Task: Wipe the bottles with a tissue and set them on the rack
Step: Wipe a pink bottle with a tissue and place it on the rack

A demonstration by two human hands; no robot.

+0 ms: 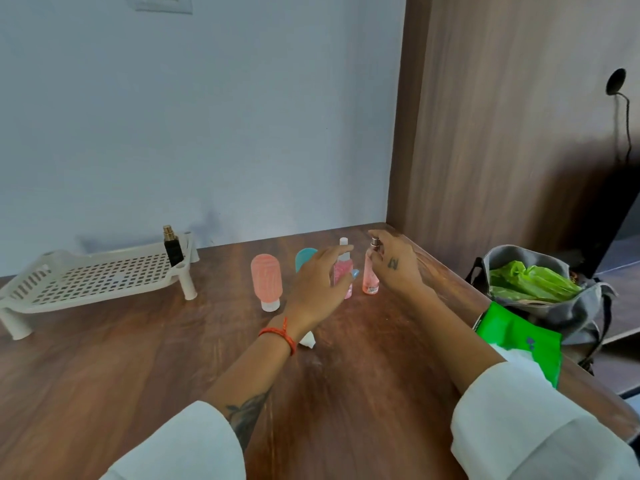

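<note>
Well to the left of your hands, a white perforated rack (100, 278) stands on the wooden table (138, 375); a black perfume bottle with a gold cap (172, 247) stands upright on its far right corner. Just left of your left hand, a pink squeeze bottle (266, 281) stands inverted on its white cap. A teal squeeze bottle (304, 257) stands behind your left hand, mostly hidden by it. Your left hand (320, 289) reaches forward with fingers spread wide and slightly bent around a pink spray bottle with a clear cap (343, 268); whether the fingers touch it cannot be told. A crumpled white tissue (308, 339) lies on the table under your left wrist. Your right hand (394, 263) pinches the top of a second pink spray bottle (370, 278), which stands upright beside the first. Right of your right forearm lie a green tissue pack (519, 337) and, beyond it, a grey bag (561, 313) holding green plastic (533, 278).
</note>
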